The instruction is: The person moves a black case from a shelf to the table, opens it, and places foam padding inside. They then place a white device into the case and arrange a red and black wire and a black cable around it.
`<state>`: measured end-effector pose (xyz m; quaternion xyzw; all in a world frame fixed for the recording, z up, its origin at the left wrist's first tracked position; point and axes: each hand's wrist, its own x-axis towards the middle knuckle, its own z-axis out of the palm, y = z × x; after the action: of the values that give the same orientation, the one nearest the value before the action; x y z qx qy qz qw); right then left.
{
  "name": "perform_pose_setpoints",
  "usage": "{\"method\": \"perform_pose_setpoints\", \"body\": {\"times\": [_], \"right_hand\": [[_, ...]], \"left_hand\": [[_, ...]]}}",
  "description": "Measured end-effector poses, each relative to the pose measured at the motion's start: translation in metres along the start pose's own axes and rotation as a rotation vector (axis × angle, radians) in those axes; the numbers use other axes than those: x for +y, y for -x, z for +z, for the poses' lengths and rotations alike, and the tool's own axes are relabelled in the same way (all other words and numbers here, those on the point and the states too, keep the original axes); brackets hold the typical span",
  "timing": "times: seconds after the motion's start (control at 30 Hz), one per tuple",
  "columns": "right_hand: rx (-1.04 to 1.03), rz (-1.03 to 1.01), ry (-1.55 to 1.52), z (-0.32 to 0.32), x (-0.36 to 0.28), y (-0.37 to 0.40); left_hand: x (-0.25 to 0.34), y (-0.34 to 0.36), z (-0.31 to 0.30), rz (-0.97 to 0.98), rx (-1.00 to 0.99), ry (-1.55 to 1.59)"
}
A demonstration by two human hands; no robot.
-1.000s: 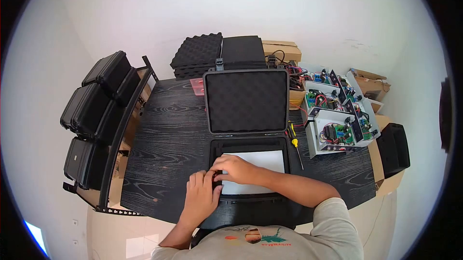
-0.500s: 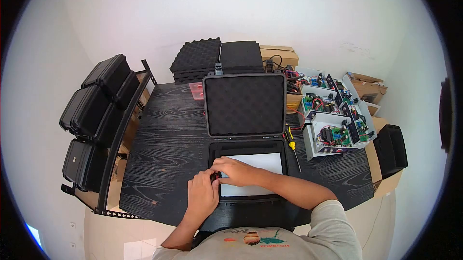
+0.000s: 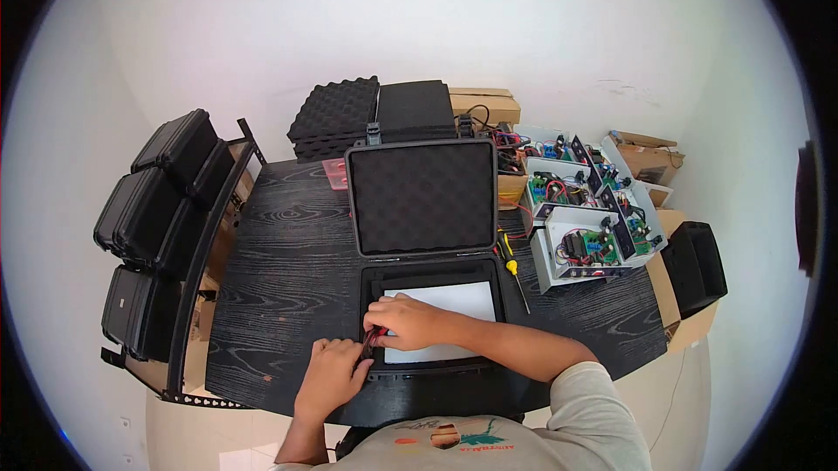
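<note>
A black hard case (image 3: 501,296) lies open in front of me, its lid (image 3: 422,196) standing up and lined with bumpy foam. Set in the base's foam is a flat white panel (image 3: 445,298). Over the panel's left part, my right hand (image 3: 406,321) has its fingers closed on a bundle of red and black cables (image 3: 373,339). My left hand (image 3: 333,375) is at the case's left front edge, with its curled fingers and thumb gripping the lower part of that bundle. The cables' ends are hidden by the hands.
A yellow-handled screwdriver (image 3: 510,265) lies right of the case. Several open electronics units (image 3: 580,248) fill the table's right side. Black foam sheets (image 3: 334,117) are stacked behind the lid. Black cases (image 3: 140,213) sit on a rack at left.
My left hand has moved down and left, away from the right hand. More of the red and black cables now shows between them. The whole view has shifted slightly.
</note>
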<state>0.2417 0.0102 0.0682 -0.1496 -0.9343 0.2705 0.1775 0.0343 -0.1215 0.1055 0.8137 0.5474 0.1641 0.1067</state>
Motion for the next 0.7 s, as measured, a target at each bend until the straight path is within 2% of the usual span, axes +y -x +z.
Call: {"method": "perform_pose_setpoints", "body": {"times": [0.13, 0.33, 0.53, 0.7], "right_hand": [[0.024, -0.001, 0.121, 0.012, -0.003, -0.002], [0.161, 0.003, -0.185, 0.014, 0.006, 0.000], [0.136, 0.007, -0.088, 0.002, 0.003, 0.000], [0.097, -0.011, -0.072, -0.002, 0.005, -0.001]], "left_hand": [[-0.004, -0.005, 0.012, 0.000, -0.007, 0.017], [-0.004, -0.012, -0.007, -0.012, 0.076, 0.140], [0.001, -0.019, -0.006, -0.070, 0.220, 0.216], [-0.002, -0.027, 0.008, 0.001, 0.185, 0.178]]}}
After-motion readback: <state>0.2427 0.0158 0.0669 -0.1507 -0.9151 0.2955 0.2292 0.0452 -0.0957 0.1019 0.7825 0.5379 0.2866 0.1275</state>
